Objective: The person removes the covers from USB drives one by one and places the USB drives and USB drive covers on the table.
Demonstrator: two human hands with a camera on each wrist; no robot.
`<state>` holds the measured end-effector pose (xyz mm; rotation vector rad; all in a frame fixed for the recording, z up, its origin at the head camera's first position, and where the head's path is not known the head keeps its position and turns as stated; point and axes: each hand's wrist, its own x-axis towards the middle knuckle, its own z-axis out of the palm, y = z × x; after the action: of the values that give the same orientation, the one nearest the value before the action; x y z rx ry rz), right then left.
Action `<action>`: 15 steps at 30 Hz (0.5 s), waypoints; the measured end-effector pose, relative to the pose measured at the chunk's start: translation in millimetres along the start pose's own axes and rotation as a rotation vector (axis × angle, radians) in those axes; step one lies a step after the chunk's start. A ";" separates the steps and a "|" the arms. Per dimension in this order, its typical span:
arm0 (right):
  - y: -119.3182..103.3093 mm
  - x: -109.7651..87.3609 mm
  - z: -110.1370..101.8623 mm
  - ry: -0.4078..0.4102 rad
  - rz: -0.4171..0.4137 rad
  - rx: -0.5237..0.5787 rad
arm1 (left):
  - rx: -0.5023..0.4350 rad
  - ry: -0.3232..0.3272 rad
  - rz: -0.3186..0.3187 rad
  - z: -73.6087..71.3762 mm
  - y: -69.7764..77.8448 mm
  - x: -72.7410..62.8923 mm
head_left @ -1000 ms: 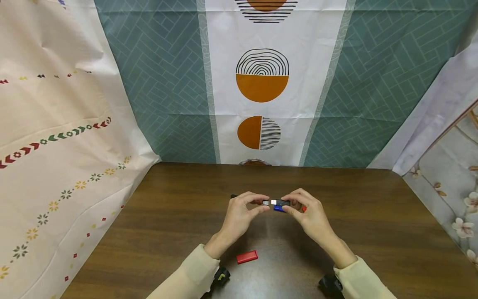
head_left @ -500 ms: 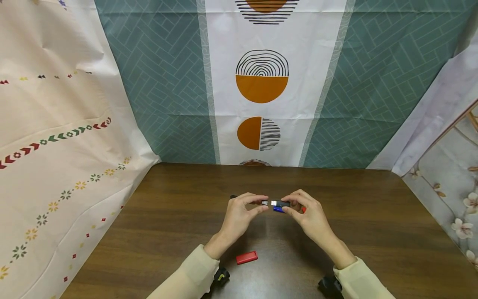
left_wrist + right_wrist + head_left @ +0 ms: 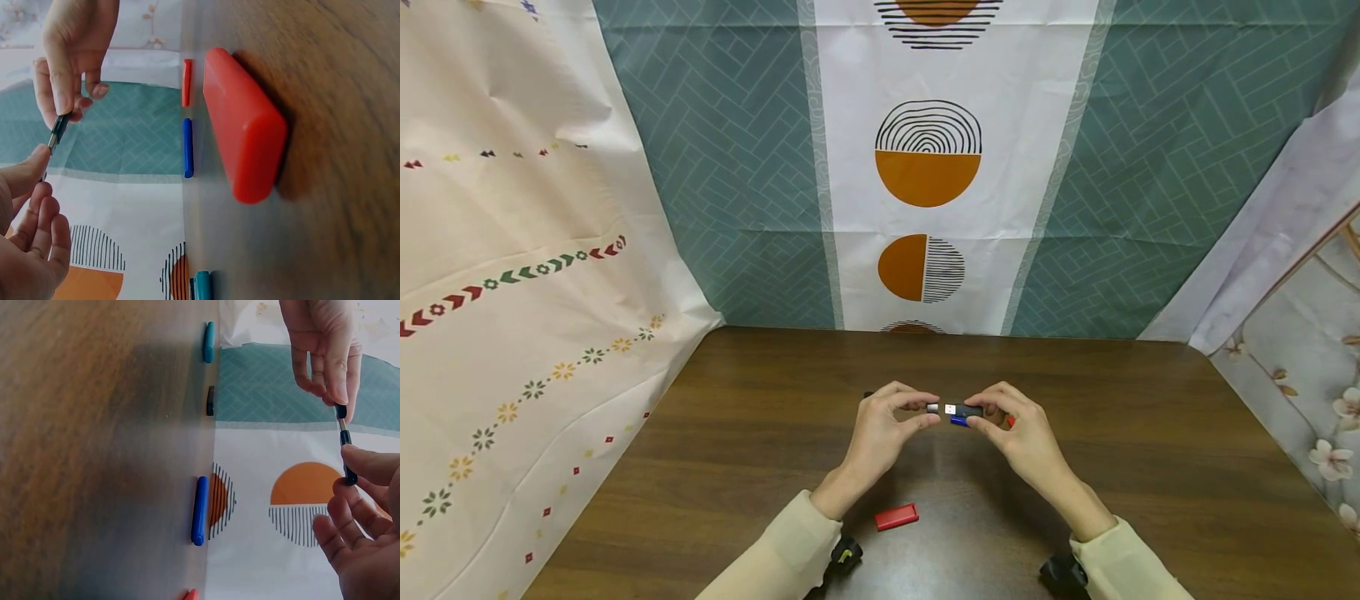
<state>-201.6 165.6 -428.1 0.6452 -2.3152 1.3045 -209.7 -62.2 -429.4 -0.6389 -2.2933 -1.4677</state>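
My left hand (image 3: 883, 425) pinches a small dark cap-like piece (image 3: 340, 411) with a pale end between thumb and fingertips. Facing it, my right hand (image 3: 1011, 421) pinches a black USB flash drive (image 3: 967, 411) by its body, its silver plug (image 3: 951, 409) pointing left at the small piece. A narrow gap separates the two in the head view. Both hands are raised above the table, as the wrist views show. Fingers hide part of the small piece and of the drive's body.
A red box-like piece (image 3: 897, 517) lies on the wooden table (image 3: 737, 467) near the left forearm. Beyond the hands lie a blue marker (image 3: 199, 509), a teal marker (image 3: 209, 342), a small black object (image 3: 210, 401) and a red item (image 3: 187, 82). Patterned cloths hang behind.
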 end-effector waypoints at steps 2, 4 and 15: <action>0.6 -0.7 -0.8 -0.001 0.002 0.010 | -0.005 -0.001 -0.005 0.6 0.4 0.3; 0.9 -1.2 -1.4 -0.004 0.004 0.020 | -0.008 -0.001 -0.005 0.7 0.4 0.7; 1.1 -0.6 -2.3 -0.008 0.025 0.065 | -0.003 -0.026 -0.009 -3.8 -1.1 5.0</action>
<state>-201.4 168.3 -428.1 0.6459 -2.3025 1.3954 -214.3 -65.1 -426.2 -0.6523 -2.3169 -1.4757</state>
